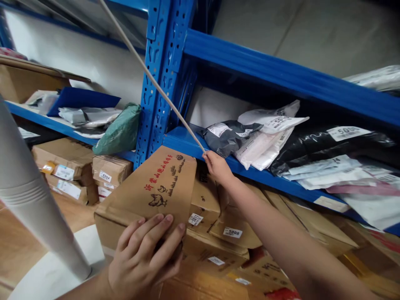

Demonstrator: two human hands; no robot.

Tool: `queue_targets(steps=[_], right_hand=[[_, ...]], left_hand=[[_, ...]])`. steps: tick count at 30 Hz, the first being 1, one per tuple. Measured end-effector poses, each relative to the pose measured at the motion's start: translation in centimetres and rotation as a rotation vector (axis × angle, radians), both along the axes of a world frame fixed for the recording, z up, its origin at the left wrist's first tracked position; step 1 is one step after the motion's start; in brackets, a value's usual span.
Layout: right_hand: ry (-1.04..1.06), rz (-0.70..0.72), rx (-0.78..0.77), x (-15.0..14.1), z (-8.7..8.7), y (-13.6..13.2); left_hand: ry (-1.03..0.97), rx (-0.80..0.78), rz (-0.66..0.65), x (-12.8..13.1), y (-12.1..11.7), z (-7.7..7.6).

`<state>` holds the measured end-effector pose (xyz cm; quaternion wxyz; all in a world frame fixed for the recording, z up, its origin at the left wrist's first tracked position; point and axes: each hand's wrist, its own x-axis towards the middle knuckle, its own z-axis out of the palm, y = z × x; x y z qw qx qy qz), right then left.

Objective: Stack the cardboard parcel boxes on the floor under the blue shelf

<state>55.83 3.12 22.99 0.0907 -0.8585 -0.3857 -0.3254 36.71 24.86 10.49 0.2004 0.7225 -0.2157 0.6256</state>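
My left hand (145,250) lies on the near edge of a brown cardboard box (134,191) with red lettering and printed chickens. Its fingers are stretched over the cardboard; a dark patch between forefinger and thumb is unclear. Further away, my right hand (217,166) is closed around the lower end of a thin pale cord (150,77), which runs taut up to the top left. That hand is close to the blue shelf edge, just left of a dark grey plastic parcel (229,137). Below my right forearm sit boxes labelled 5011 (204,200) and 5008 (237,225).
A blue rack post (156,79) stands between two shelf bays. Plastic mailers (275,125) overhang the right shelf; a green bag (120,129) rests on the left one. More boxes (65,158) are stacked below. A grey pole (34,187) on a white base rises at left.
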Motion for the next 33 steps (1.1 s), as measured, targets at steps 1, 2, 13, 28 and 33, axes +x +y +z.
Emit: queue_targets(steps=[1,2,13,28,33], right_hand=[[0.014,0.001,0.036,-0.5,0.0,0.0],[0.040,0.008,0.066,-1.0,0.0,0.1],[-0.040,0.042,0.249,-2.3,-3.4,0.5],[-0.101,-0.198,0.821,-11.6,-13.0,4.1],[0.238,-0.436,1.228,-17.6,-26.8,7.7]], left_hand=[[-0.034,0.003,0.002,0.3,0.0,-0.1],[-0.063,0.009,0.001,0.5,0.0,-0.2],[-0.058,0.076,-0.017,2.8,-0.4,2.9],[-0.023,0.174,-0.242,2.7,2.1,1.2],[0.273,-0.922,-0.235,4.5,6.0,-2.6]])
